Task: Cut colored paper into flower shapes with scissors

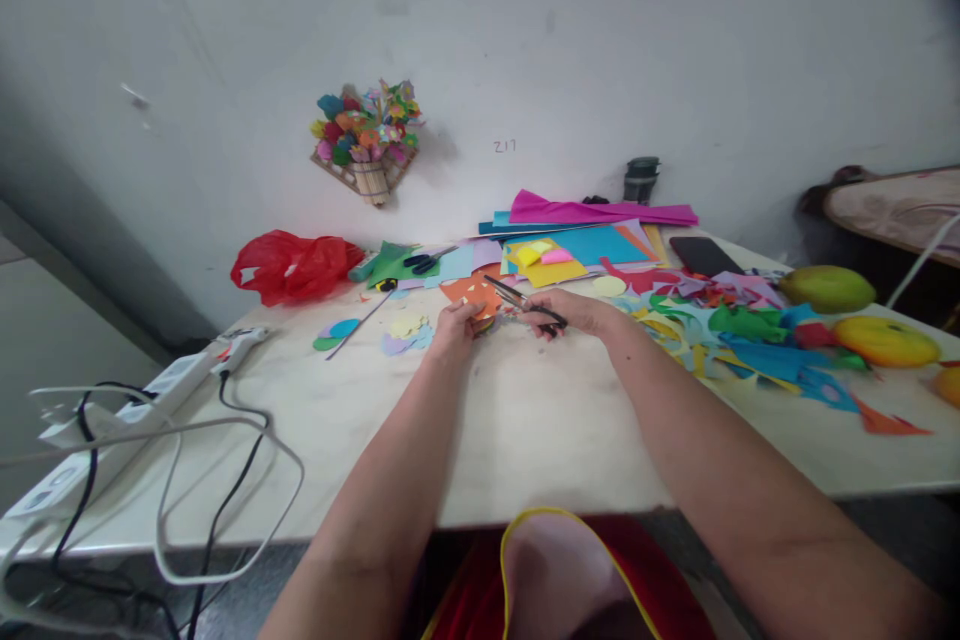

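Note:
Near the middle of the table, my left hand (454,325) is closed on a piece of orange paper (471,292), gripping its lower edge. My right hand (559,310) holds a pair of scissors (511,294) by the black handles. The blades point left and reach over the paper's right side; whether they touch it I cannot tell. Left of my left hand lie cut yellow and lilac paper shapes (407,332). Further left are blue and green paper circles (337,332) beside a thin dark stick (362,323). Behind the orange paper rests a second pair of scissors (427,261).
Coloured paper sheets (607,245) are stacked at the back. Paper scraps (750,320), a phone (705,256) and mangoes (885,340) lie on the right. A red plastic bag (289,265), power strips (176,375) and loose cables (300,470) occupy the left. Paper flowers (367,125) hang on the wall.

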